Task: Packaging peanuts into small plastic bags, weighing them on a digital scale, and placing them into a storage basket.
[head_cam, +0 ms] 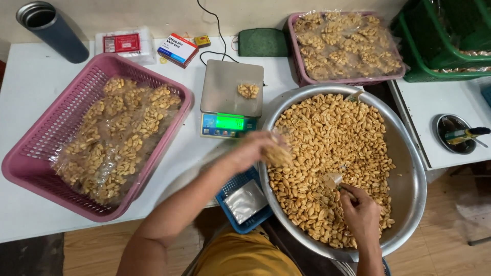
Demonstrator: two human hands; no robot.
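My left hand (253,149), blurred by motion, grips a small clear bag of peanuts (277,153) over the left rim of a big steel bowl (411,168). The bowl is heaped with roasted peanuts (332,148). My right hand (360,212) rests in the peanuts at the near side, closed on a small scoop (333,180) that sticks into the pile. A digital scale (230,99) stands just left of the bowl, with a small heap of peanuts (248,90) on its steel pan.
A pink basket (30,153) of filled peanut bags sits at left, another pink basket (297,61) at the back. A blue tray (236,183) of empty bags lies below the scale. Green crates (419,56), a steel tumbler (48,28), staple box (177,49).
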